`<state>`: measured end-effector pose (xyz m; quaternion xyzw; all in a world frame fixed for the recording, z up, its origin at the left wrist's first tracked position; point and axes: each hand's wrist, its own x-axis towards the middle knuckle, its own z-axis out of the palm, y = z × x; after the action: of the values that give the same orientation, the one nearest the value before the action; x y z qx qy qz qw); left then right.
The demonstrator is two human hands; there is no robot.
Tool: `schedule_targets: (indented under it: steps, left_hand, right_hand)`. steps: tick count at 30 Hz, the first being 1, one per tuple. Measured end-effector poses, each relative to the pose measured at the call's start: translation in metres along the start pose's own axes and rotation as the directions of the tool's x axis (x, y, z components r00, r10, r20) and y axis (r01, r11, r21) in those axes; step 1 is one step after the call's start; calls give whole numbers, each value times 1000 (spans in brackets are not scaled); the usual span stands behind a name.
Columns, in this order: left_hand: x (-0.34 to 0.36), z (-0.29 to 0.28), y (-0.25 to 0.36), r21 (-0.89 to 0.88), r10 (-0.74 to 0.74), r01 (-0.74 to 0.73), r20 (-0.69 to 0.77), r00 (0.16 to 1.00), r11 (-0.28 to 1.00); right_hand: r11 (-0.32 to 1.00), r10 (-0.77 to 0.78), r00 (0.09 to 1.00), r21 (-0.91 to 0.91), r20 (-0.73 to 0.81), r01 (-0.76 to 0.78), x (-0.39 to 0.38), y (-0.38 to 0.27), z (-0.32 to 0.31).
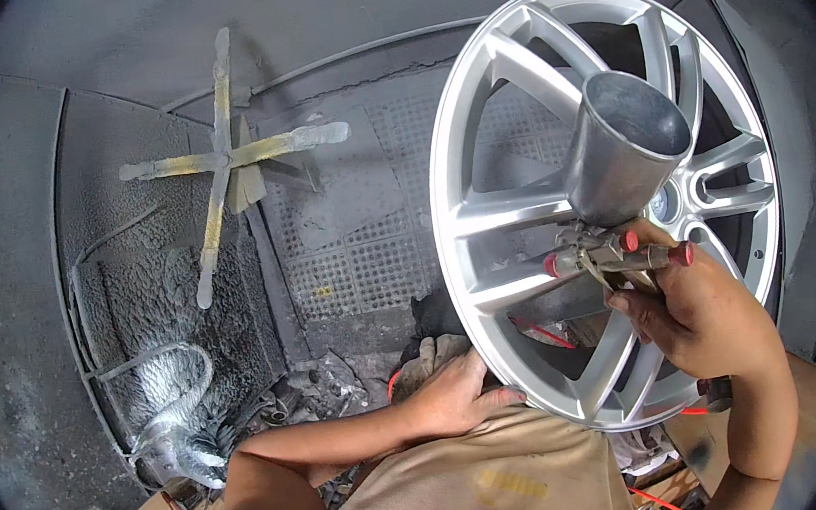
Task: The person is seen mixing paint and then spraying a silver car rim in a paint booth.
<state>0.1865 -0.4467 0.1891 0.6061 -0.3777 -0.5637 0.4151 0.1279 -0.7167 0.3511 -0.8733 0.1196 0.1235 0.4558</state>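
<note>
A silver alloy wheel [483, 208] with several paired spokes fills the right side, tilted toward me. My left hand [462, 395] grips its lower left edge, thumb on the near side and the other fingers hidden behind the rim. In front of the spokes, my right hand [701, 307] is closed around a spray gun [604, 253] with red-tipped knobs. On top of the gun sits an open metal cup [615, 176], leaning over the wheel's hub; its inside looks dark grey. Part of the gun is covered by my fingers.
A cross-shaped stand [221, 160] with paint-crusted arms rises left of the wheel. Behind lies a perforated panel [355, 271], coated grey. Crumpled, paint-covered scraps [328, 390] lie below it. At lower left stands a bent metal tube frame [204, 364]; a red hose [663, 505] runs at lower right.
</note>
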Motion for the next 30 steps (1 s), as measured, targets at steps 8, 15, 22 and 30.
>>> schedule_targets:
  steps: [8,15,22,30]
  left_hand:
    - [0,-2,2,37,14,-13,-9,1000,999]
    - [0,-1,-3,53,33,-33,3,999,998]
    - [1,-1,-3,35,-11,9,35,999,999]
    - [1,-2,-5,9,27,-27,11,1000,1000]
  right_hand:
    - [999,35,990,-7,138,-35,6,7,-15]
    - [998,28,990,-60,136,-20,3,19,-9]
    - [975,224,969,-34,107,-222,0,17,-16]
    - [995,63,997,-76,54,-58,-6,2,-8]
